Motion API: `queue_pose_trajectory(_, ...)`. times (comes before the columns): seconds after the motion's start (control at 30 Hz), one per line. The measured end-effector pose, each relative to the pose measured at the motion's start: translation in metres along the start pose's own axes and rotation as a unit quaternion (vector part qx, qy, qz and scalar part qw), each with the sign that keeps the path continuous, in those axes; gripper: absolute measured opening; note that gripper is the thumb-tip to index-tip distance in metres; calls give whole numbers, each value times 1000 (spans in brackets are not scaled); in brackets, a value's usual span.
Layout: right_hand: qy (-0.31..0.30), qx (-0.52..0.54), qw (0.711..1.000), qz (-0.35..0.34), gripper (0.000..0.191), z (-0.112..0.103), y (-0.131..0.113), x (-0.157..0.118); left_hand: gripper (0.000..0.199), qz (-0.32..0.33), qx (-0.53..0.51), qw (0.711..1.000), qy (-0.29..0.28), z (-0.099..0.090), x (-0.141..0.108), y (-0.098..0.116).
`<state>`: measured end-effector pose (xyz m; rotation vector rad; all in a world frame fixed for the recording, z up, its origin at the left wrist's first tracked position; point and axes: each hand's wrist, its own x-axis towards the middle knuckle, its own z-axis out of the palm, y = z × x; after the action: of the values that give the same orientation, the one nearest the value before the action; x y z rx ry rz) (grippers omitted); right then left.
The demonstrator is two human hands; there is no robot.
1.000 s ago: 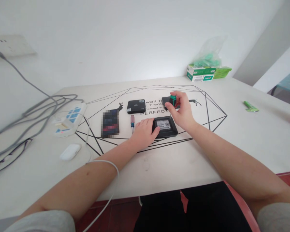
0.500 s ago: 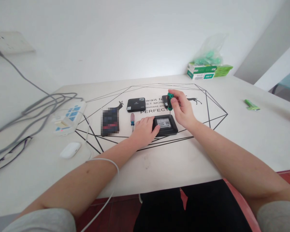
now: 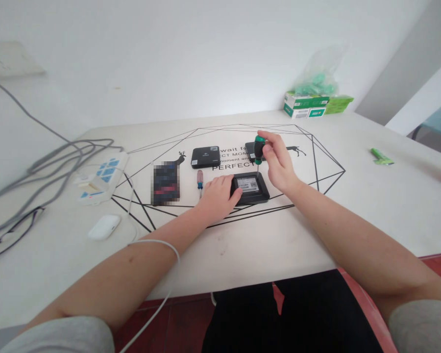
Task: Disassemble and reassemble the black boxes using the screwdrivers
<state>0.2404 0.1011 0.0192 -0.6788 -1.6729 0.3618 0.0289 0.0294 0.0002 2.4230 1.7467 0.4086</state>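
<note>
My right hand [image 3: 280, 164] is closed round a screwdriver [image 3: 259, 149] with a green and black handle. The screwdriver stands nearly upright, its thin shaft pointing down to the far right part of a black set-top box [image 3: 262, 196]. That box lies label side up on the table. Along its left edge my left hand [image 3: 218, 196] grips it, thumb on the near side and fingers towards the back. Just left of this hand lies a second screwdriver [image 3: 200, 179] with a clear pinkish handle and blue collar, its tip partly hidden.
Behind are another black box [image 3: 206, 157] and a third black box [image 3: 250, 151], partly covered by my right hand. Left lie a blurred dark item [image 3: 165, 184], a white earphone case [image 3: 104, 227], a power strip [image 3: 105, 179] and cables. Green boxes [image 3: 305, 103] stand at the back right.
The screwdriver's handle has turned a little in my right hand, and the fingers have shifted on it. My left hand keeps its hold on the box. The view has shifted slightly.
</note>
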Motion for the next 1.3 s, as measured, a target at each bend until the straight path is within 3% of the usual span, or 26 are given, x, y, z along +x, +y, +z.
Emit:
queue_pose_trajectory(0.2,-5,42,999,32,48,2,5,0,53,0,0,1000,4,1,-1,-1)
queue_pose_trajectory(0.53,23,-35,999,-5,50,5,9,-2,53,2,-3,1000,10,5,1,-2)
queue_pose_trajectory(0.93,-53,5,998,17,51,2,3,-3,54,0,-35,999,2,1,-1,-1)
queue_pose_trajectory(1.3,5,-50,998,-23,53,5,11,-3,90,9,-45,999,-25,-4,0,0)
